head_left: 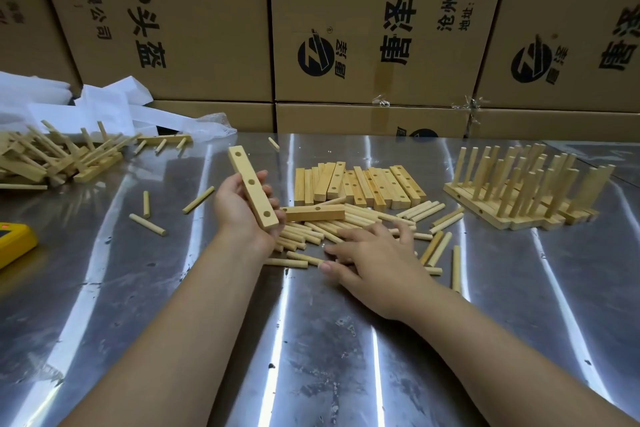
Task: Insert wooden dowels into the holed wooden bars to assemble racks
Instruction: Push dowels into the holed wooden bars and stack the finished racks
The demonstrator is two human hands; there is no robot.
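The left hand (pixel 242 215) is gripping a pale three-holed wooden bar (pixel 252 182), fingers and thumb curling round its near half. It is holding the bar clear of the shiny steel table (pixel 311 340), holed face turned upward and far end tilting away to the left. The right hand (pixel 377 260) is lying on the loose pile of short round wooden dowels (pixel 304 236) just right of the bar, fingers spread across them. Whether a dowel is being pinched under the palm cannot be told.

The step in hand is probably picking a dowel for the first hole. To do it well, the right hand should be lifting one dowel by its middle, lining it square with a hole and pushing straight. Meanwhile the left should be bracing the bar from behind, keeping fingers off the openings.

Open room is lying on the near side of the table. Beyond the pile a stack of unfilled holed bars (pixel 360 184) is crowding close. Finished racks with upright dowels (pixel 519 191) are standing to the right, and a yellow plastic device (pixel 14 239) is sitting at the left edge.
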